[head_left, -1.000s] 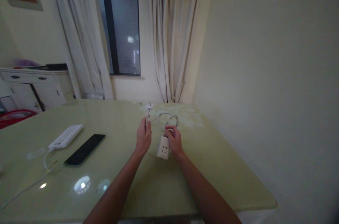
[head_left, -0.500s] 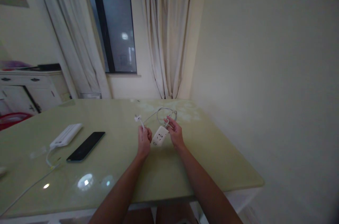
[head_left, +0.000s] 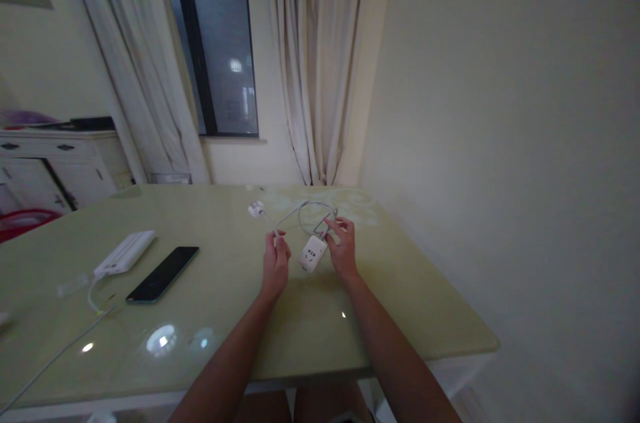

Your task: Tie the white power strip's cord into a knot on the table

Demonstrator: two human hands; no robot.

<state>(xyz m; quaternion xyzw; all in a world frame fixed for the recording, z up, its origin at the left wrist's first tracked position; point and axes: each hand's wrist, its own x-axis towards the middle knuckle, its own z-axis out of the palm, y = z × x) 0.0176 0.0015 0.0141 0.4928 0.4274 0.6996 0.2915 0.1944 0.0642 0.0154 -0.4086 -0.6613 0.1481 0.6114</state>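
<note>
A pale green table (head_left: 410,316) fills the lower view, its right edge close to a bare wall and its near edge by the person's lap; open tabletop lies in front of both hands. One small white socket block (head_left: 313,253) rests near the table's far right part, its long axis running from near-left to far-right. The right hand (head_left: 342,248), fingers curled, touches the block's far end where its cord (head_left: 310,213) loops. The left hand (head_left: 275,264) pinches the cord, which runs far-left to one plug (head_left: 255,209). Well apart at left lie one power bank (head_left: 125,253) and one black phone (head_left: 163,273).
</note>
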